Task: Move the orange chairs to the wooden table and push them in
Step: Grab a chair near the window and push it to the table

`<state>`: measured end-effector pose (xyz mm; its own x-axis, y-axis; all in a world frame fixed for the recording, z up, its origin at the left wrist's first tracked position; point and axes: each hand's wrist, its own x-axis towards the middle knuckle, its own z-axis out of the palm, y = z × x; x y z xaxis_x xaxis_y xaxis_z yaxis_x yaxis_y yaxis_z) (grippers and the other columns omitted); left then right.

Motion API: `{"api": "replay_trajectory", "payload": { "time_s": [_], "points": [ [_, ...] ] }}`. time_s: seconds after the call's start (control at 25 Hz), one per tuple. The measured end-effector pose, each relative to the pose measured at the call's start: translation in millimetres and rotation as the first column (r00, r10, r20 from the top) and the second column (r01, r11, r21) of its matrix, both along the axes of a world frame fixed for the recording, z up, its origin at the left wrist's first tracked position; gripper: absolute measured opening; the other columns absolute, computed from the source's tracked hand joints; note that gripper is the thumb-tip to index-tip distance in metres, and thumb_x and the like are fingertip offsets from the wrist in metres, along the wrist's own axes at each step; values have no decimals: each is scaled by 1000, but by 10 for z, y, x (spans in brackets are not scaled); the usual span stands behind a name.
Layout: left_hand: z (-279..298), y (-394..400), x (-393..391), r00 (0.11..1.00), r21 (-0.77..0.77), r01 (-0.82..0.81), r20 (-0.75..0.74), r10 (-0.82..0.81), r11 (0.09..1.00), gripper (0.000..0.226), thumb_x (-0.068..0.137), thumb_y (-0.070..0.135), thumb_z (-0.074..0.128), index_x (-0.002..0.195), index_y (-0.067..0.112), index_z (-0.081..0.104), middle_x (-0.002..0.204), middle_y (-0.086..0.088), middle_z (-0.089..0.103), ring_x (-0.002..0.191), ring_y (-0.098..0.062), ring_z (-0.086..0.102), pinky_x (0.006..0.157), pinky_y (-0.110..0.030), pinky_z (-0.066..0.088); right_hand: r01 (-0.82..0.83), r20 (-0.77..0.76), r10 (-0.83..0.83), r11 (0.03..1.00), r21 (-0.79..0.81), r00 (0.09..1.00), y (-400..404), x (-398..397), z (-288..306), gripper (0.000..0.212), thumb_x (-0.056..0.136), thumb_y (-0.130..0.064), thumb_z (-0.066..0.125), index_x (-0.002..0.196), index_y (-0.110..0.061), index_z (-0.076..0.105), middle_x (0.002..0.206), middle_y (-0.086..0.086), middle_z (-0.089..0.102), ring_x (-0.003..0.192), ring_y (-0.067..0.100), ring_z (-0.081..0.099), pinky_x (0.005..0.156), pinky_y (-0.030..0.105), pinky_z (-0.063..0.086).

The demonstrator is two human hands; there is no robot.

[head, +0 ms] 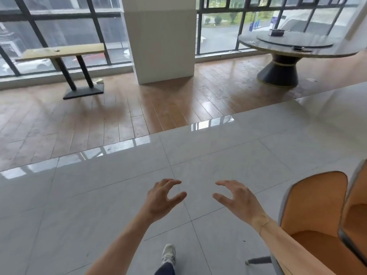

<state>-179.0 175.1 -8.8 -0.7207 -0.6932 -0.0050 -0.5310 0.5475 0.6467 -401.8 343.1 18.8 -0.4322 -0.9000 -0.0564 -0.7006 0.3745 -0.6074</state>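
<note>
An orange chair (315,205) with a grey outer shell stands at the lower right, its seat partly behind my right forearm. A second orange chair (357,213) is beside it, cut off by the right edge. The wooden table (65,50) on black legs stands far off at the upper left, by the windows. My left hand (161,197) and my right hand (237,197) hover over the grey tiled floor, fingers spread and curled, holding nothing. My right hand is left of the nearer chair and apart from it.
A white pillar (160,40) rises at the back centre. A round stone table (294,44) on a dark pedestal stands at the upper right. Brown wood flooring (119,112) lies between the grey tiles and the windows. My shoe (168,254) shows at the bottom.
</note>
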Motion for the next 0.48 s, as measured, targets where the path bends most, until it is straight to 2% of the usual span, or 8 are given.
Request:
{"api": "replay_trajectory", "payload": {
  "time_s": [0.28, 0.48],
  "points": [
    [85, -1472, -1182, 962, 31, 260, 76, -262, 965, 50, 90, 61, 52, 134, 36, 52, 143, 9, 47, 133, -16, 38, 110, -45, 34, 272, 1, -272, 961, 58, 962, -865, -729, 57, 47, 87, -58, 57, 129, -36, 55, 135, -12, 55, 124, 12, 49, 104, 37, 41],
    [119, -1785, -2356, 869, 56, 483, 94, -486, 874, 49, 91, 60, 52, 135, 37, 51, 142, 9, 47, 135, -15, 37, 112, -43, 31, 492, 1, -495, 865, 100, 869, -738, -1299, 10, 50, 88, -60, 54, 130, -34, 54, 137, -9, 53, 129, 15, 46, 106, 40, 40]
  ]
}}
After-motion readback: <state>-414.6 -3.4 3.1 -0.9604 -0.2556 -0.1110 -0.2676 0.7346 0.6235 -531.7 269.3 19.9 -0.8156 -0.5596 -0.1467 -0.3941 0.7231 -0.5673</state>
